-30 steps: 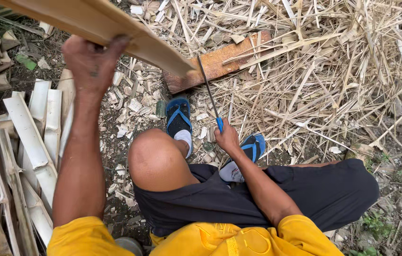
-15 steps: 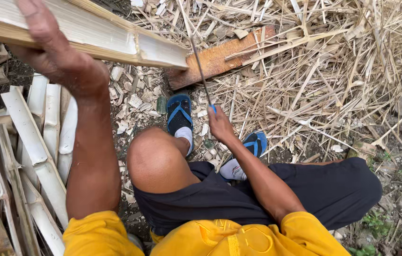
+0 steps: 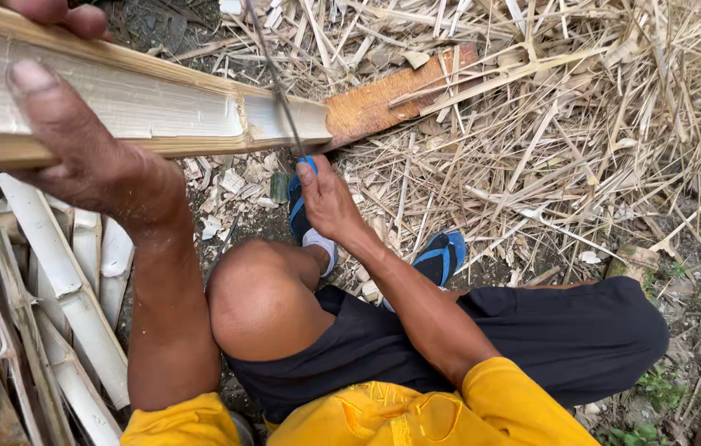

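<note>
Left hand (image 3: 90,161) up at ten o'clock, wrapped tight round the bamboo slat (image 3: 119,107), thumb pressed flat on its pale inner face, fingers curled over the far edge at the top of the view. The slat runs across from nine o'clock toward the middle, its free end resting against a reddish plank (image 3: 392,95) at one o'clock. Right hand (image 3: 330,198) sits dead centre, closed firmly on the blue handle of a knife (image 3: 272,78), whose thin dark blade rises toward twelve and crosses the slat just by a node. Bare knee (image 3: 263,306) tucked under the work, blue sandals (image 3: 441,252) planted among the chips. To do this well, I judge the blade wants to meet the slat square and follow the grain, so it does not run off to one side; the left grip should stay well away from the edge's line, and the plank should take the load at the far end. A stack of split slats (image 3: 61,306) lies at eight o'clock, and a heap of shavings (image 3: 582,140) fills two o'clock. Steady hold, both hands shut tight on their things
</note>
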